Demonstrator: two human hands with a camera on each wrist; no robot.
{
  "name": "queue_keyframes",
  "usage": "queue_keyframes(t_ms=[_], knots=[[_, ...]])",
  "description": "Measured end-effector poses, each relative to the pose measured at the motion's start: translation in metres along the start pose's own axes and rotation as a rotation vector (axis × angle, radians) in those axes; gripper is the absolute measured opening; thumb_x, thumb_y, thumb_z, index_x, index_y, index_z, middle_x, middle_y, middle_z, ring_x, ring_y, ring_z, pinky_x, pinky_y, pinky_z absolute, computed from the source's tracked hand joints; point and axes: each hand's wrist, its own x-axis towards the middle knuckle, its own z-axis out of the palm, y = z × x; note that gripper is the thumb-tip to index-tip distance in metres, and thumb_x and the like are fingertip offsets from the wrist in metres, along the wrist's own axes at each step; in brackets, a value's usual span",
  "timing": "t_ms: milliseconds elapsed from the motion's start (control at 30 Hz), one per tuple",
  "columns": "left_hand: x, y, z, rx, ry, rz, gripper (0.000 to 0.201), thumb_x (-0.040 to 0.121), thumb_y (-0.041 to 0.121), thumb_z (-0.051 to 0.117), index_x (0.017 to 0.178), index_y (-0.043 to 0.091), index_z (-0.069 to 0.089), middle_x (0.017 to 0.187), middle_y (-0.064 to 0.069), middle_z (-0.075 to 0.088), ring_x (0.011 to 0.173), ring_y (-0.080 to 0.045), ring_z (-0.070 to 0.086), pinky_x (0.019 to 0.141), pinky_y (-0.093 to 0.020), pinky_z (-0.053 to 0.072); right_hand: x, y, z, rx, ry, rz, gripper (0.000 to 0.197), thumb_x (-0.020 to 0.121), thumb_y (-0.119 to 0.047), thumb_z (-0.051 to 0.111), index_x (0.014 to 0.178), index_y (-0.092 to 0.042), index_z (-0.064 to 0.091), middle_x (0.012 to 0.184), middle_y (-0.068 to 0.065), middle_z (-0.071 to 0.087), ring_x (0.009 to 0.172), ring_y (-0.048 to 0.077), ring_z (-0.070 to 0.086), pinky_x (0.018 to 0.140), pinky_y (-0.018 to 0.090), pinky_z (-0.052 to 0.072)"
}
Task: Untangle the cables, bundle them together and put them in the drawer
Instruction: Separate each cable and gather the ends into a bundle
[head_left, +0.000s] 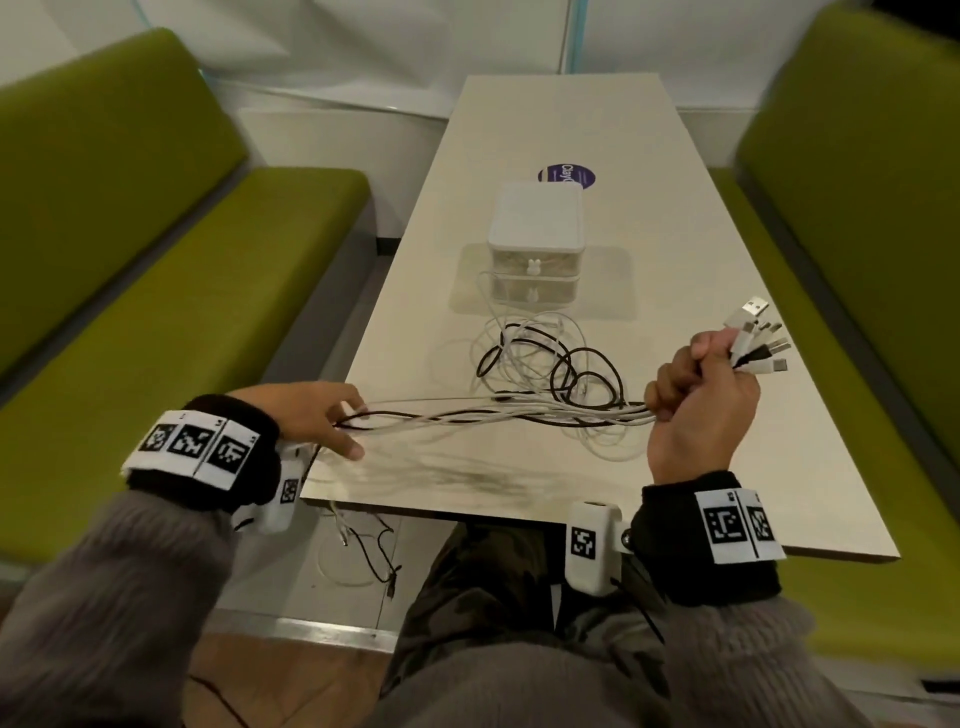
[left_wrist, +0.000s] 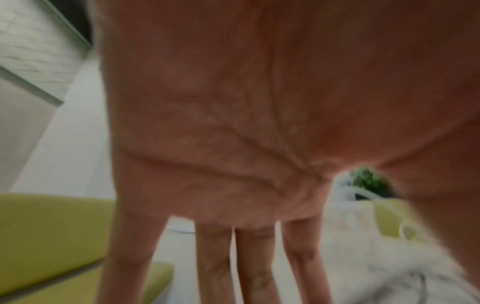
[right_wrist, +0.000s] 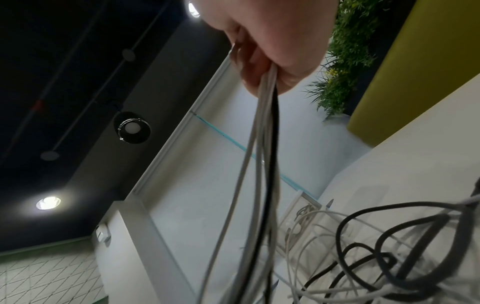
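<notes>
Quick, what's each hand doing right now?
Left hand: open, fingers straight, cables running between them.
Right hand: closed in a fist around the cables, just below their plugs.

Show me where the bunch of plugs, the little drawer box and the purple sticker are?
plugs (head_left: 759, 343), head view, on the connector ends fanning out of the right fist.
drawer box (head_left: 535, 215), head view, on its white lid.
purple sticker (head_left: 567, 174), head view, on its visible part behind the box.

We see the small two-drawer plastic organiser (head_left: 535, 244) standing mid-table on the long pale table (head_left: 675, 218), a round sticker (head_left: 566, 175) just behind it. The loose white and black cables (head_left: 545, 358) lie near of it, strung between left hand (head_left: 317, 415) and right hand (head_left: 701, 405). Padded benches (head_left: 156, 234) flank both sides.
</notes>
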Motion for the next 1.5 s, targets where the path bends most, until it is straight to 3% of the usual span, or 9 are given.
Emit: queue_keyframes(t_ms=[100, 267, 367, 600, 767, 933, 1100, 1300, 1500], knots=[[-0.007, 0.026, -0.011, -0.056, 0.043, 0.16, 0.061, 0.068, 0.053, 0.071, 0.121, 0.04, 0.045, 0.116, 0.02, 0.051, 0.111, -0.001, 0.047, 0.096, -0.027, 0.04, 0.001, 0.002, -0.005, 0.01, 0.049, 0.003, 0.039, 0.103, -0.025, 0.038, 0.065, -0.017, 0.041, 0.047, -0.008, 0.026, 0.04, 0.009, 0.018, 0.04, 0.017, 0.02], [0.022, 0.081, -0.013, -0.131, 0.419, 0.436, 0.01, 0.09, 0.021, 0.059, 0.098, 0.026, 0.062, 0.1, 0.007, 0.064, 0.093, -0.012, 0.06, 0.078, -0.019, 0.046, 0.0, 0.008, -0.003, 0.0, 0.067, 0.003, 0.038, 0.103, -0.027, 0.038, 0.066, -0.017, 0.042, 0.048, -0.009, 0.028, 0.041, 0.009, 0.02, 0.04, 0.018, 0.021], [0.056, 0.111, 0.002, -0.009, 0.303, 0.451, 0.011, 0.09, 0.016, 0.057, 0.096, 0.022, 0.064, 0.102, 0.0, 0.065, 0.095, -0.017, 0.06, 0.088, -0.031, 0.047, 0.002, 0.006, -0.005, 0.005, 0.069, 0.002, 0.038, 0.103, -0.027, 0.038, 0.066, -0.017, 0.042, 0.047, -0.009, 0.028, 0.042, 0.009, 0.019, 0.04, 0.019, 0.02], [0.088, 0.146, 0.011, 0.337, 0.026, 0.463, 0.028, 0.09, 0.009, 0.055, 0.116, 0.014, 0.065, 0.121, -0.01, 0.056, 0.11, -0.023, 0.054, 0.087, -0.023, 0.037, 0.008, 0.006, -0.009, 0.009, 0.053, 0.031, 0.037, 0.104, -0.024, 0.037, 0.068, -0.016, 0.041, 0.046, -0.01, 0.029, 0.041, 0.008, 0.017, 0.04, 0.018, 0.017], [0.096, 0.137, 0.007, 0.319, 0.01, 0.436, 0.022, 0.078, 0.01, 0.07, 0.1, 0.014, 0.069, 0.088, -0.001, 0.061, 0.079, -0.013, 0.052, 0.061, -0.017, 0.037, 0.013, 0.01, -0.009, 0.019, 0.044, 0.049, 0.037, 0.104, -0.023, 0.037, 0.068, -0.016, 0.04, 0.045, -0.01, 0.028, 0.038, 0.008, 0.017, 0.041, 0.017, 0.015], [0.078, 0.128, -0.017, 0.03, 0.093, 0.49, 0.013, 0.079, 0.011, 0.071, 0.081, 0.021, 0.063, 0.069, 0.003, 0.059, 0.063, -0.013, 0.056, 0.062, -0.022, 0.045, 0.017, 0.012, -0.013, 0.003, 0.04, 0.068, 0.038, 0.104, -0.024, 0.037, 0.067, -0.016, 0.041, 0.045, -0.01, 0.028, 0.038, 0.007, 0.018, 0.04, 0.015, 0.017], [0.039, 0.144, -0.047, -0.419, 0.494, 0.664, 0.011, 0.082, 0.005, 0.068, 0.089, 0.012, 0.068, 0.08, 0.0, 0.069, 0.068, -0.006, 0.062, 0.07, -0.017, 0.051, 0.016, 0.017, -0.008, -0.047, 0.026, 0.071, 0.036, 0.103, -0.025, 0.041, 0.068, -0.015, 0.042, 0.045, -0.011, 0.028, 0.039, 0.006, 0.019, 0.04, 0.018, 0.015], [0.027, 0.177, -0.063, -0.934, 0.664, 0.792, 0.012, 0.084, 0.0, 0.063, 0.095, 0.003, 0.064, 0.078, -0.011, 0.065, 0.069, -0.014, 0.067, 0.075, -0.026, 0.056, 0.011, 0.02, -0.003, -0.163, -0.056, 0.019, 0.03, 0.1, -0.017, 0.047, 0.07, -0.013, 0.05, 0.044, -0.011, 0.028, 0.039, 0.005, 0.021, 0.039, 0.018, 0.021], [0.013, 0.21, -0.098, -1.143, 0.957, 0.95, 0.007, 0.088, 0.006, 0.058, 0.092, 0.009, 0.052, 0.084, -0.014, 0.066, 0.083, -0.027, 0.068, 0.082, -0.037, 0.056, 0.013, 0.02, -0.005, -0.205, -0.036, -0.021, 0.031, 0.101, -0.02, 0.046, 0.072, -0.014, 0.054, 0.047, -0.008, 0.029, 0.041, 0.007, 0.024, 0.041, 0.02, 0.022]])
